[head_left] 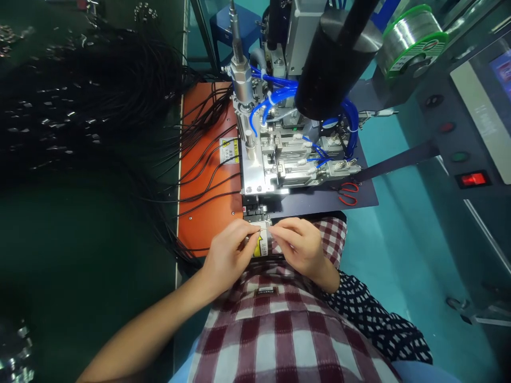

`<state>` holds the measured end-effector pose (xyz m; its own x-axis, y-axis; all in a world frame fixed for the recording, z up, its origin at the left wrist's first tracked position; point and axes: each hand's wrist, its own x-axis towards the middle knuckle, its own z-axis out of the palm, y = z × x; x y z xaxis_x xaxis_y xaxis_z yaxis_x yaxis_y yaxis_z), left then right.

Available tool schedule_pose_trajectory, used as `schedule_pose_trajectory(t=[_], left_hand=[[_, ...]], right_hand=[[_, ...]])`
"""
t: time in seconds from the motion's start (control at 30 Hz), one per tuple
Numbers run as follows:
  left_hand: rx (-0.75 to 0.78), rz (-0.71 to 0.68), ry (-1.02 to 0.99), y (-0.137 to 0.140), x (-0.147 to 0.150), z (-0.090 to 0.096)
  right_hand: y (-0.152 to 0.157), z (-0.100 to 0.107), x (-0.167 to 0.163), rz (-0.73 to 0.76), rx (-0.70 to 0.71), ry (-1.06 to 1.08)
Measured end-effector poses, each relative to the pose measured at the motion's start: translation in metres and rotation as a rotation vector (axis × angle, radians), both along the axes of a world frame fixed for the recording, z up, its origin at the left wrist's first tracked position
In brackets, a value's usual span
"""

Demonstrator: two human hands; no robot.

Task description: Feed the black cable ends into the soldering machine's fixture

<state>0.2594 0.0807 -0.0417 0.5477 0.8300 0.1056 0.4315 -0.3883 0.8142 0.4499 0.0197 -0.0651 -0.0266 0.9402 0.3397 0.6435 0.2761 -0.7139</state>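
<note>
Close in front of my body, my left hand (233,246) is closed in a pinch, and a black cable (198,249) runs to it from the left. A thin, light wire end (263,229) shows between my fingertips. My right hand (299,246) pinches this wire from the other side, its fingertips almost meeting the left ones. Both hands are over a white-and-yellow label (261,246) at the machine's near edge. Just beyond them is a small black fixture (255,208) of the metal soldering machine (252,173). The fingers hide most of the wire.
Several black cables cross the orange plate (207,223) from a large cable bundle (91,101) on the dark green surface at left. Red-handled scissors (348,193) lie on the machine's base. A solder spool (415,42) and a control panel with a red switch (473,180) stand at right.
</note>
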Motion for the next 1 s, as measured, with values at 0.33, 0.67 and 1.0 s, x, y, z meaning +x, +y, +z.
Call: schedule_pose_trajectory(t=[0.33,0.67,1.0], left_hand=[[-0.414,0.064,-0.145,0.004,-0.003,0.001],[-0.457,0.048,-0.162,0.004,-0.003,-0.001],[-0.273,-0.041,-0.045,0.002,-0.002,-0.001]], right_hand=[[0.001,0.001,-0.009,-0.132,-0.142,0.419],[0.011,0.008,-0.009,-0.022,0.07,0.316],[0.014,-0.002,-0.005,-0.034,0.166,0.026]])
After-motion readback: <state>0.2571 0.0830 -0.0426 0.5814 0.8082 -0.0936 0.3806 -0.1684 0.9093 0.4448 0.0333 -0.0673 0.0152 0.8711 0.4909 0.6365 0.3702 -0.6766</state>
